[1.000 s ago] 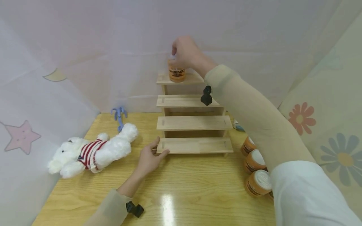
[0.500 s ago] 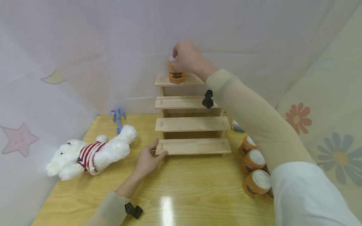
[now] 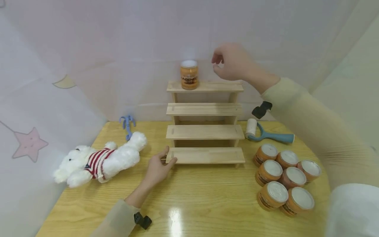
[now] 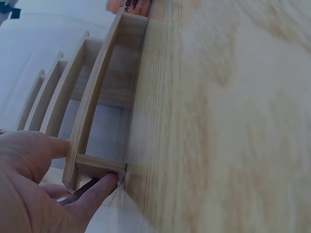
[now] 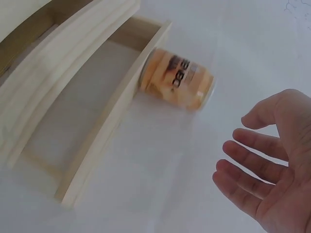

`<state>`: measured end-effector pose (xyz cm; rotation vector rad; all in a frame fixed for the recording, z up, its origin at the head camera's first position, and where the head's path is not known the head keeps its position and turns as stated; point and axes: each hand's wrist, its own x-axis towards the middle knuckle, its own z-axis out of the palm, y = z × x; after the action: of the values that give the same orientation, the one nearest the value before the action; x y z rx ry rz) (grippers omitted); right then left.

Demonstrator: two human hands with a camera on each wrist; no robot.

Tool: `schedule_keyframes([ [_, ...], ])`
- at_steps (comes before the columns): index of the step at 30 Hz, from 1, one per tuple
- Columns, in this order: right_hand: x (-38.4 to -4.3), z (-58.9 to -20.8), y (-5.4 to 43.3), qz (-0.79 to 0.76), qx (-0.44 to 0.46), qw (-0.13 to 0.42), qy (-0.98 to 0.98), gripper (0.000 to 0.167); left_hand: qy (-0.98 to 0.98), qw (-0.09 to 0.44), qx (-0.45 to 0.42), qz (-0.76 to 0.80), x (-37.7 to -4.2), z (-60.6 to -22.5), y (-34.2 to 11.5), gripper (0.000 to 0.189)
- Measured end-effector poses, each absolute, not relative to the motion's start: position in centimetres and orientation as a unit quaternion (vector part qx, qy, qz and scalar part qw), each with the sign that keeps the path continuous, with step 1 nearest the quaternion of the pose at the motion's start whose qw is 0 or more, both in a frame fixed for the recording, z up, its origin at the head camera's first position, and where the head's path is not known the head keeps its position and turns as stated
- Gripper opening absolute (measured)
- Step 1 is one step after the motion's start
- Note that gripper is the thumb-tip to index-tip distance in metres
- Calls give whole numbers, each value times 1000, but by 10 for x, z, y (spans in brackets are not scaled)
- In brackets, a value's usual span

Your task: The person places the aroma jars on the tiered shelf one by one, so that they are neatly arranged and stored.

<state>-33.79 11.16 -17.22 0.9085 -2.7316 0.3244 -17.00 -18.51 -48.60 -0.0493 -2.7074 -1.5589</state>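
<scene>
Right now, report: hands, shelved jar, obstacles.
Left hand gripping wooden tiered shelf. Orange jar upright on top tier. Right hand empty, clear of jar, nothing between.

Eight jars (image 3: 189, 75), four shelves (image 3: 205, 132), one roller (image 3: 276, 137)

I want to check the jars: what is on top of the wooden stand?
One orange jar stands on the top shelf, toward the left end; the surface under the jar is covered.

Seemingly a makeshift indoor booth: pale cloth walls (image 3: 142, 33) with pink star (image 3: 30, 144) and yellow moon (image 3: 65, 83) around a wood-grain table (image 3: 207, 194).
</scene>
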Motion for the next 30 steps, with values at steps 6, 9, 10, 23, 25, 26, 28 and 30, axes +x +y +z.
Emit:
schedule_keyframes([
  [6, -321, -177, 163, 106, 316, 139, -932, 27, -868, 7, -9, -497, -170, -482, -189, 71],
  [9, -317, -182, 183, 101, 312, 133, -935, 26, -871, 6, -9, -492, -172, -479, -190, 71],
  [10, -316, -184, 189, 99, 311, 129, -937, 26, -872, 6, -9, -489, -173, -479, -191, 72],
  [23, -299, -216, 245, 58, 304, 79, -948, 19, -873, 4, -6, -488, -178, -477, -192, 72],
  [25, -296, -223, 251, 48, 297, 72, -951, 17, -874, 5, -7, -485, -178, -478, -192, 71],
  [26, -296, -228, 254, 43, 295, 73, -952, 17, -875, 6, -8, -485, -178, -478, -192, 71],
  [28, -296, -237, 259, 42, 292, 70, -953, 14, -875, 6, -7, -485, -179, -478, -192, 71],
  [30, -295, -246, 264, 53, 291, 59, -954, 13, -873, 5, -5, -487, -179, -478, -192, 71],
])
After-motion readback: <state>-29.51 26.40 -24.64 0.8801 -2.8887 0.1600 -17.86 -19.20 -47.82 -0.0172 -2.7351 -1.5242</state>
